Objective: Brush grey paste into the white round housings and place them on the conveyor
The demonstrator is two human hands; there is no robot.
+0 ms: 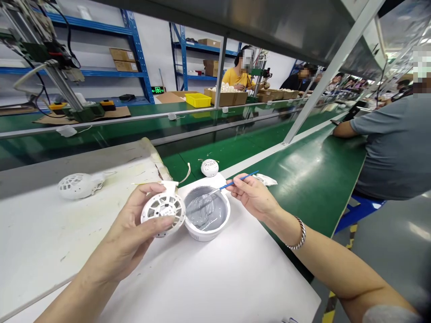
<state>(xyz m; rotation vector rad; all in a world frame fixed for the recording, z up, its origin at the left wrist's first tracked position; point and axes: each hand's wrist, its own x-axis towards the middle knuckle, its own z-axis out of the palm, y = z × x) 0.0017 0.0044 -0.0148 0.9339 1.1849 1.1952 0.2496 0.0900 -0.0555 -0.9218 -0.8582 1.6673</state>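
Note:
My left hand (134,229) grips a round white plastic fan housing (163,211) with spoke-like openings, its thumb lying across the front. A short white stem and thin wires stick out at its top. Between the fingers of my right hand (251,197) is a thin blue-handled brush (232,184), tilted down to the left. The brush's tip reaches into a white tub (207,237) of grey paste (210,215); the paste partly hides the tip. The tub stands on white board just right of the housing.
Another white housing (209,168) sits behind the tub, and one more (79,185) lies on the left board (40,237). Crumpled white material (266,179) lies beyond my right hand. A metal post (323,85) rises from the green bench. A person in grey (393,143) sits at right.

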